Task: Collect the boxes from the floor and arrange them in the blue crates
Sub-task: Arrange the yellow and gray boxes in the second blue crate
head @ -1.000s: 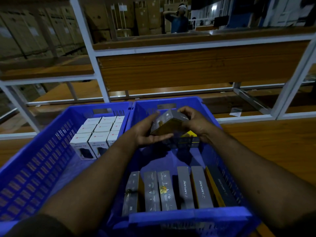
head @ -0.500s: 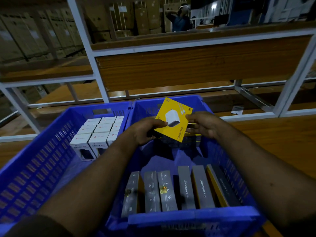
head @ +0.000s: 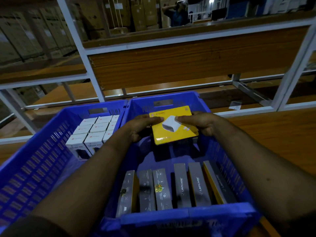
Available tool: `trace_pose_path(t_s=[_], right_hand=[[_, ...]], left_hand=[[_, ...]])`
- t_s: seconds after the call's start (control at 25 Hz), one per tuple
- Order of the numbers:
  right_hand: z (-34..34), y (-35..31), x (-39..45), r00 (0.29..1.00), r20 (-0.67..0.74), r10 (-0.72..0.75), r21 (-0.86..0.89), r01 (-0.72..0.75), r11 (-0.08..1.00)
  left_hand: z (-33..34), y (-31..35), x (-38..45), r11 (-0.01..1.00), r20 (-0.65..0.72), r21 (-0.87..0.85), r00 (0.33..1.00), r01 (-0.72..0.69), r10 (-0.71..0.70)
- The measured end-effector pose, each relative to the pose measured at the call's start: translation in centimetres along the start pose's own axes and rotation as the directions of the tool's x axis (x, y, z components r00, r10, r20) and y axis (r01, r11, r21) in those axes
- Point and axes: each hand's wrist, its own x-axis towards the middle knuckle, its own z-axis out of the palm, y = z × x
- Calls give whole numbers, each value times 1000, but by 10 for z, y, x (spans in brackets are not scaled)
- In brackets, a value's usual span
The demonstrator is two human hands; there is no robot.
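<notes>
Box-wise, the yellow box (head: pixel 174 124) had flipped face-up and level since a second back, both my left hand (head: pixel 142 124) and right hand (head: pixel 201 123) gripping it over the right crate (head: pixel 196 218), basically ready to drop in.

Left hand (head: pixel 142 127) and right hand (head: pixel 199 123) grip yellow box (head: pixel 174 129), apparently flat, over right blue crate (head: pixel 220 214).

Scene dim overall, blue-tinted. Brightest source: a small white light (head: pixel 211 0) at far top, behind the shelf frame (head: pixel 82 48). Yellow box (head: pixel 174 125) is motion-blurred, print unreadable. Dark shadow on crate floor (head: pixel 164 158) beneath it. Wide-angle bowing of straight rails toward edges. Background cartons (head: pixel 25 40) soft, murky.
</notes>
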Motion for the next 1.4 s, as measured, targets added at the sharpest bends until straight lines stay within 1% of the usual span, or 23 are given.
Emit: trace_pose_path(t_s=[0.08,0.12,0.2,0.28,0.36,0.44,0.48,0.52,0.56,0.6,0.64,0.68,0.72,0.84,0.96,1.04,1.08,1.16,1.2,1.28,1.4], right_hand=[[2,0,-1,999,32,40,3,-40,999],[3,0,-1,998,23,67,31,-67,997],[3,-3,-2,991,-11,134,84,-132,988],[2,-5,-3,980,-74,184,140,-172,975],[2,-5,-5,972,-111,207,158,-188,969],[4,-4,-8,968,-93,234,131,-221,966],[5,-3,-10,970,-93,227,93,-218,971],[6,-2,-10,973,-124,196,36,-193,981],[5,-1,-9,978,-177,112,-54,-123,991],[4,-1,-9,973,-229,4,-172,-44,984],[3,-1,-6,962,-253,-103,-263,35,964],[2,-2,-5,949,-265,-171,-315,82,945],[0,-2,-2,946,-259,-192,-318,104,943],[-3,-2,3,940,-272,-207,-266,133,955],[-4,-1,8,936,-284,-210,-260,136,956],[-5,-2,10,933,-299,-201,-259,123,958],[-5,-2,13,933,-301,-197,-260,118,958],[-5,-2,13,936,-299,-186,-268,104,958],[-5,-3,11,933,-308,-187,-282,98,954],[-6,-2,14,926,-319,-200,-294,104,950],[-6,-2,13,929,-308,-202,-309,103,945]], left_hand=[[0,2,0,996,-87,-94,996,-5,-4],[2,2,-2,994,-95,-109,995,23,-34],[2,-1,-3,985,-33,-90,988,150,-154],[10,-7,-4,961,41,-78,964,265,-263],[27,-13,-2,955,62,-107,961,276,-271],[42,-15,2,964,19,-119,971,237,-237],[46,-15,4,970,2,-96,975,223,-224],[46,-17,6,974,-9,-59,976,218,-219],[46,-19,7,974,-9,-6,974,226,-226],[44,-23,9,968,-1,63,970,243,-244],[45,-26,10,956,22,124,963,264,-269],[46,-29,11,945,39,160,955,286,-295],[50,-33,10,935,46,179,947,306,-319],[62,-46,13,914,37,272,946,302,-323],[69,-59,17,926,13,267,960,267,-281],[77,-65,13,914,-2,298,957,276,-289],[78,-70,15,898,-21,355,963,259,-269],[80,-77,17,821,-40,524,970,225,-241],[81,-79,15,782,-28,577,962,236,-270],[80,-80,12,735,7,607,923,301,-384],[83,-77,6,654,32,681,879,330,-477]])
